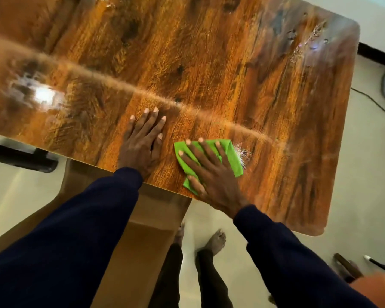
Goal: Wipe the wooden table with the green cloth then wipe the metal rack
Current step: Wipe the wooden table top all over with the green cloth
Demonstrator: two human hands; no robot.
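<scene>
The person's right hand (209, 172) presses the folded bright green cloth (232, 155) flat near the front edge of the glossy brown wooden worktop (209, 63), the left hand (142, 143) lying flat and empty beside it, so table-wiping seems underway, next needing sweeps across the far side.

— Any writing to call from where you stand?
— None. No label, brand, number or sign can be read anywhere.
— On the green cloth (233, 158)?
— Plain green, no tag showing.
— And the wooden table (209, 63)?
— Just grain and glare, no lettering on it.
</scene>
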